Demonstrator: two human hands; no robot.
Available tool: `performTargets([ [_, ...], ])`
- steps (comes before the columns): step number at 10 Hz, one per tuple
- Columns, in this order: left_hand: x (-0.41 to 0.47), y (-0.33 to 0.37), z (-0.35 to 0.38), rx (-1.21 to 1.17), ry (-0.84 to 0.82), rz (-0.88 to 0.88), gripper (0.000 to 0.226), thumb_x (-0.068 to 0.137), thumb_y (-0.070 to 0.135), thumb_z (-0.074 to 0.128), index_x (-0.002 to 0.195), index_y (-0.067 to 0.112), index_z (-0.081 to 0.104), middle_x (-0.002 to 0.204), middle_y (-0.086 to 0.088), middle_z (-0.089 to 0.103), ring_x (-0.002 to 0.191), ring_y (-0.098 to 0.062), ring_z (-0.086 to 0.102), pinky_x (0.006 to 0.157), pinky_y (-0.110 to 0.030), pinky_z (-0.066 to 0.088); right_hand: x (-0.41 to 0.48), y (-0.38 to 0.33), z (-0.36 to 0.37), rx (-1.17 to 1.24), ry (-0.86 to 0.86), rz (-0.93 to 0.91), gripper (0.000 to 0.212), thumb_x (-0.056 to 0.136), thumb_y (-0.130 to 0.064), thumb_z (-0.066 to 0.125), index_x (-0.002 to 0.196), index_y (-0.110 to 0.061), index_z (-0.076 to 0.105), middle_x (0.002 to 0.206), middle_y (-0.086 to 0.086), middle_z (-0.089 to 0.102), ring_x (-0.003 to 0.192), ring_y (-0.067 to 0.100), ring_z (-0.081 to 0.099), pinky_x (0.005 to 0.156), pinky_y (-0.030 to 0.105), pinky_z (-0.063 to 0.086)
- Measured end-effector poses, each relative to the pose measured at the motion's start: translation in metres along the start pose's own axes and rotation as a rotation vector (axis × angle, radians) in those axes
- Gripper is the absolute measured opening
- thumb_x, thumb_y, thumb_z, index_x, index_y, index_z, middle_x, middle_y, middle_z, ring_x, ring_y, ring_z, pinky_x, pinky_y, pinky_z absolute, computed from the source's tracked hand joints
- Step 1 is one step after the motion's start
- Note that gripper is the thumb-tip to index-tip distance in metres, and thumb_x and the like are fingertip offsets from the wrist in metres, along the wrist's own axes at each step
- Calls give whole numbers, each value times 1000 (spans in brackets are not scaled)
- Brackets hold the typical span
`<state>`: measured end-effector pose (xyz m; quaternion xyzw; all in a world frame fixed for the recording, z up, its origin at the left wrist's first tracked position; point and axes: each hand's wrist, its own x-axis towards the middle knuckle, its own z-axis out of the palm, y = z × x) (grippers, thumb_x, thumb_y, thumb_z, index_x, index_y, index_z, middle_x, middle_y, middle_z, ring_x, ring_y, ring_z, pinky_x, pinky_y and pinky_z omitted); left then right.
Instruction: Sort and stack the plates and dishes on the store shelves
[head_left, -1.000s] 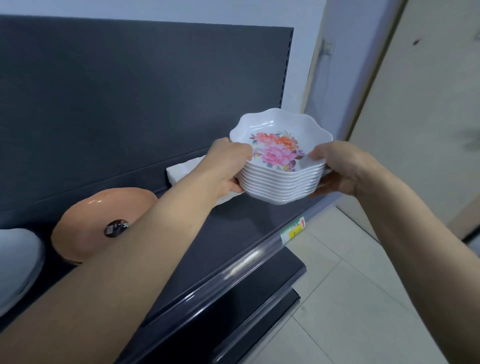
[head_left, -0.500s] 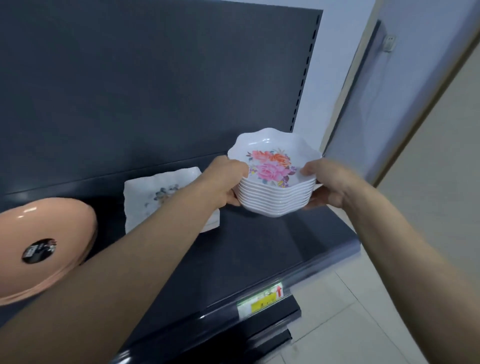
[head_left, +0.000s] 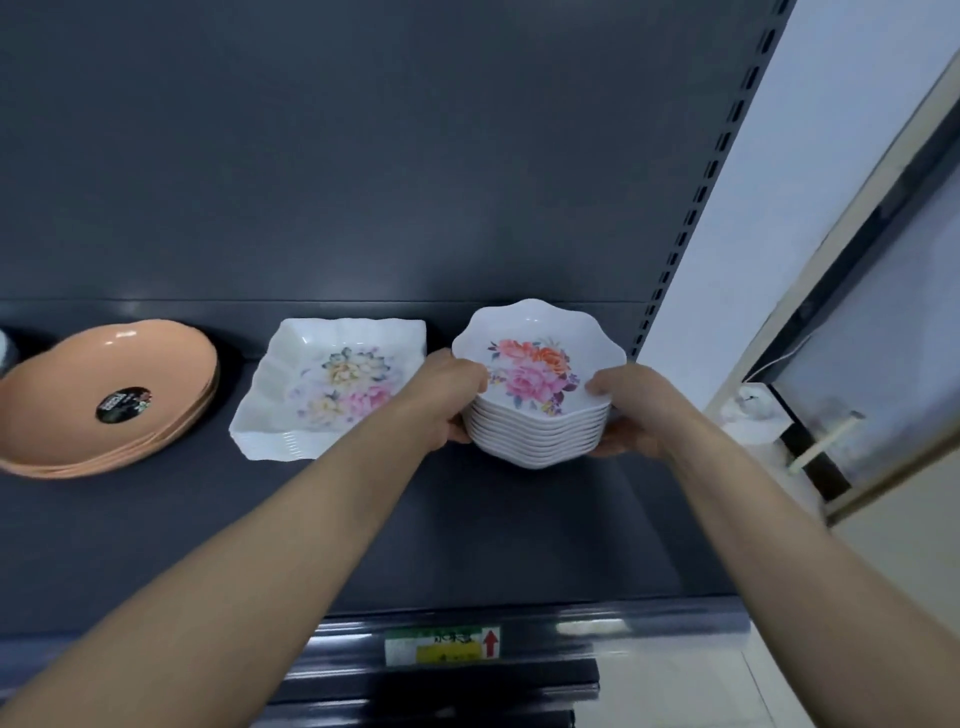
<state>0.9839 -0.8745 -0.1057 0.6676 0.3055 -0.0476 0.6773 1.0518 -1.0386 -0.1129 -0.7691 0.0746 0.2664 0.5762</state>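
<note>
A stack of flowered bowls (head_left: 537, 405) is held over the right end of the dark shelf (head_left: 519, 540), just beside the square dishes (head_left: 322, 395); whether its base rests on the shelf cannot be told. It is gripped from both sides, presumably so the nested pile is kept square. The left hand (head_left: 451, 397) and the right hand (head_left: 626, 410) are curled closed against its rims. A pile of orange plates (head_left: 104, 395) lies well apart to the left.

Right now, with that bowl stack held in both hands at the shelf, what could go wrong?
1. The floral bowl stack is tall and gripped only at its sides by the left hand and right hand; tilting could fan the bowls.
2. The square dish stack sits close left; knuckles may nudge it.
</note>
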Motion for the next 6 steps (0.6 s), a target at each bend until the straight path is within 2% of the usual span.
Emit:
performTargets([
  [1, 6, -3, 3, -27, 24, -6, 39, 86, -4, 39, 122, 10, 47, 100, -8, 58, 88, -26, 58, 62, -37, 53, 9, 1, -1, -14, -28, -5, 27, 90, -5, 43, 116, -10, 49, 93, 12, 62, 81, 30, 62, 76, 52, 56],
  [2, 9, -4, 5, -47, 25, 6, 28, 88, -4, 37, 107, 13, 49, 84, -2, 57, 74, -19, 55, 61, -32, 50, 17, 0, -1, -14, -37, 3, 32, 90, -5, 43, 121, -11, 50, 97, 11, 64, 80, 28, 62, 64, 43, 57],
  [3, 12, -3, 6, -61, 26, 8, 27, 89, -3, 37, 103, 17, 49, 84, 0, 58, 74, -17, 55, 61, -31, 50, 23, -1, -1, -17, -26, -15, 31, 91, -5, 43, 121, -11, 49, 96, 11, 64, 78, 27, 63, 58, 38, 57],
  [4, 16, -3, 6, -80, 22, 22, 26, 91, 1, 41, 109, 17, 48, 100, -3, 60, 82, -18, 57, 68, -34, 52, 24, 0, 0, 19, -25, -25, 28, 92, -8, 45, 119, -14, 50, 98, 8, 66, 77, 25, 64, 57, 35, 56],
  [5, 19, -6, 3, -78, 3, 39, 30, 92, 6, 47, 121, 15, 47, 119, -6, 59, 101, -24, 58, 79, -38, 52, 24, 0, 3, -13, 61, -93, 29, 93, -14, 49, 121, -8, 53, 108, 8, 66, 84, 24, 63, 61, 30, 54],
  [6, 19, -4, -6, 4, 38, 104, 37, 92, 11, 52, 129, 10, 45, 125, -8, 57, 104, -22, 57, 74, -31, 51, 12, -10, 5, -365, 333, -327, 44, 92, -21, 53, 131, -1, 49, 113, 8, 59, 100, 24, 56, 73, 27, 42],
])
